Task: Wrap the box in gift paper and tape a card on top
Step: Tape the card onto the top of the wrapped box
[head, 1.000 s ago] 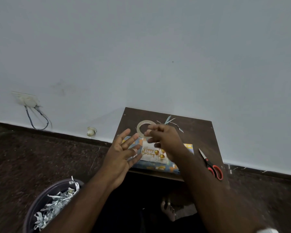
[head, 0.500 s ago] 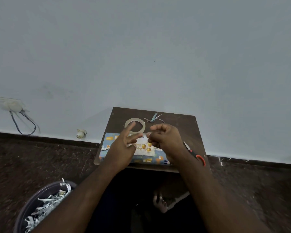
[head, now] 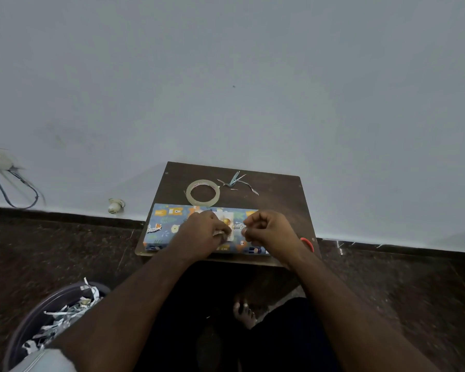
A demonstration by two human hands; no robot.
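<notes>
The box [head: 167, 226], wrapped in blue gift paper with animal prints, lies along the front edge of a small dark table [head: 277, 202]. On its top sits a white card [head: 226, 221] with gold balloons, partly hidden by my hands. My left hand [head: 202, 234] rests over the card's left part with its fingers curled and pinching. My right hand [head: 269, 232] hovers just right of the card, thumb and fingertips pinched together. Between the two pinches there seems to be a short strip of clear tape, barely visible.
A roll of clear tape [head: 203, 193] lies behind the box, with thin paper scraps [head: 236, 182] to its right. Red-handled scissors [head: 308, 242] peek out behind my right wrist. A bin of paper offcuts [head: 51, 318] stands on the floor at lower left. The wall rises right behind the table.
Both hands have dropped from above the tape roll down to the card. My left hand, spread open a second ago, now has its fingers curled at the card.
</notes>
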